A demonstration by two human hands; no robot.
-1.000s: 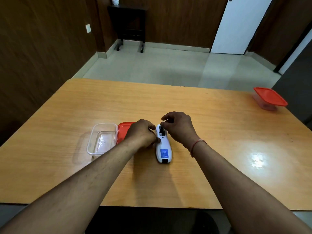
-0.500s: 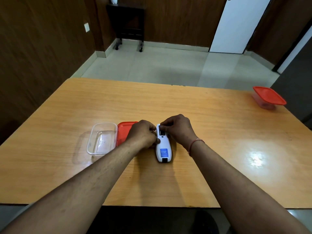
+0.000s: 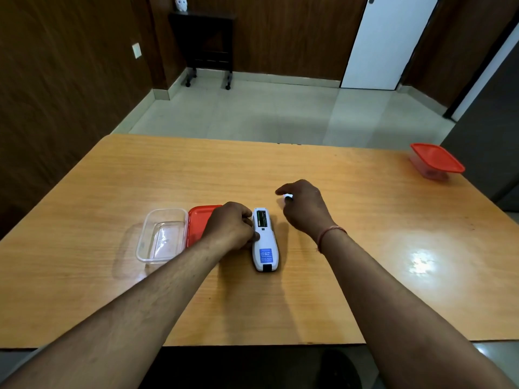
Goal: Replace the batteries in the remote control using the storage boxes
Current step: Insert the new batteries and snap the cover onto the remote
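A white remote control [image 3: 264,242] lies back side up on the wooden table [image 3: 365,234], with its battery compartment open at the far end. My left hand [image 3: 229,227] grips the remote's left edge and holds it down. My right hand [image 3: 302,207] hovers just right of and beyond the remote, its fingers pinched on a small white piece [image 3: 288,196] too blurred to identify. An open clear storage box [image 3: 161,234] stands left of my left hand, with its red lid [image 3: 198,223] lying beside it, partly under that hand.
A second clear storage box with a red lid [image 3: 435,161] on it sits at the table's far right corner. Beyond the table are tiled floor, a dark side table [image 3: 206,37] and a white door.
My right hand has lifted off the remote's battery compartment and moved up and to the right with a small white piece in its fingers. The left hand has stayed on the remote.
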